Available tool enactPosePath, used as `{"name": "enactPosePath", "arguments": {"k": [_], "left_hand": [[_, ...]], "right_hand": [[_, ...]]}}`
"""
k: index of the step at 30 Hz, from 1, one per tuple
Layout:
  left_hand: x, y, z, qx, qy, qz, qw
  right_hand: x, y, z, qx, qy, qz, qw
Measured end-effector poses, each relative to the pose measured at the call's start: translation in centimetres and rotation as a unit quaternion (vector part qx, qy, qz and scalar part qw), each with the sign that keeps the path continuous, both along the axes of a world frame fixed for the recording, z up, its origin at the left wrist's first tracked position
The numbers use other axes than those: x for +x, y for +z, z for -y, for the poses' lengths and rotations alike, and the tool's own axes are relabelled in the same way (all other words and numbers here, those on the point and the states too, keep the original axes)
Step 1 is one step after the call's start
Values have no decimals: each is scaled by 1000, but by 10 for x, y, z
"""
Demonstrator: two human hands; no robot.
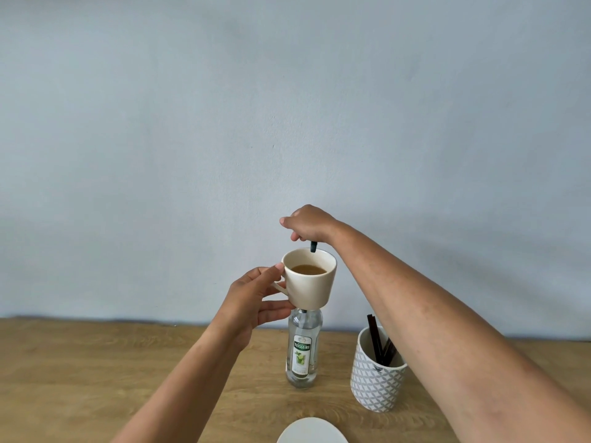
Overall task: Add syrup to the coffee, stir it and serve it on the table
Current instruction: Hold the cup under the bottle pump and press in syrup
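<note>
At bottom centre, the rim of a round white saucer (311,430) waits on the wooden table (96,378), probably for serving. Right of centre stands a patterned grey-and-white ceramic holder (377,383) of dark sticks, left of it the clear glass syrup bottle (303,350). Above that bottle, the left hand (252,302) grips the cream ceramic coffee mug (311,282) by its handle, held aloft, while the right hand (307,223) pinches 1 dark stirrer (313,246) at the far rim, seemingly stirring.

A plain domestic or café-like coffee corner; a wood-grain worktop (96,372) stands against a bare pale blue-grey wall (287,107). On it are a syrup bottle (303,350), a patterned cup of dark stirrers (377,375) and a white saucer (311,431); a cream mug of coffee (311,279) is held above.
</note>
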State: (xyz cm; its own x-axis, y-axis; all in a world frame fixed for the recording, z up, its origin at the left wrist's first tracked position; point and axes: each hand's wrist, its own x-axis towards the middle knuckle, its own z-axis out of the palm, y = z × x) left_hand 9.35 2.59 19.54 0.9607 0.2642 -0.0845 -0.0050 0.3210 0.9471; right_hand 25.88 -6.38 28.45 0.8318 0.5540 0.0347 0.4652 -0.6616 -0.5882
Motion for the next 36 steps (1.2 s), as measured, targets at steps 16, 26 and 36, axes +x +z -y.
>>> {"name": "enactPosePath", "arguments": {"k": [16, 26, 36], "left_hand": [[0, 2, -2, 7, -2, 3, 1000], [1, -4, -1, -1, -3, -2, 1000], [0, -2, -5, 6, 1, 0, 1000]], "right_hand": [[1, 8, -3, -16, -2, -34, 999], [0, -1, -4, -9, -15, -9, 1000], [0, 12, -3, -32, -2, -38, 999]]}}
